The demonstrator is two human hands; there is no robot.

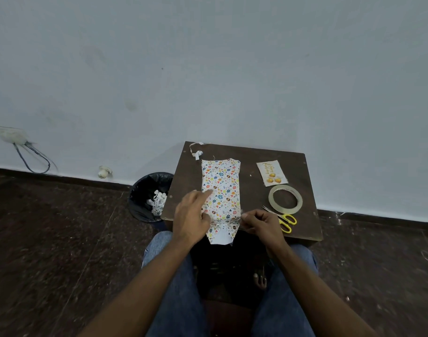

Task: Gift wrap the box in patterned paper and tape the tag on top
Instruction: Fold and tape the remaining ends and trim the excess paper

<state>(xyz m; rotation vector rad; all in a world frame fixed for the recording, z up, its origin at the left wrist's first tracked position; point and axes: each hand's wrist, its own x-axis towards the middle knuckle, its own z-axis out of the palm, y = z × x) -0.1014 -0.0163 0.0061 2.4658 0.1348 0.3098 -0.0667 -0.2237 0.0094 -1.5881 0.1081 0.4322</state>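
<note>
Tabletop (pixel 298 166): left hand (pixel 189 215) flat on box (pixel 221 188), right hand (pixel 261 223) pinching tape (blurred).

The wrapping paper (pixel 221 188) was white with multicoloured eggs and hearts; the tag (pixel 272 173) was cream with 3 orange-yellow shapes; the scissors (pixel 284 221) had yellow handles; the table (pixel 254 154) was dark brown; the bin liner (pixel 144 188) was black.

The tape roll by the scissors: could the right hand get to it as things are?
Probably yes. The tape roll lies uncovered just beyond the right hand, but that hand is pinching the wrapping paper and must let go first.
</note>
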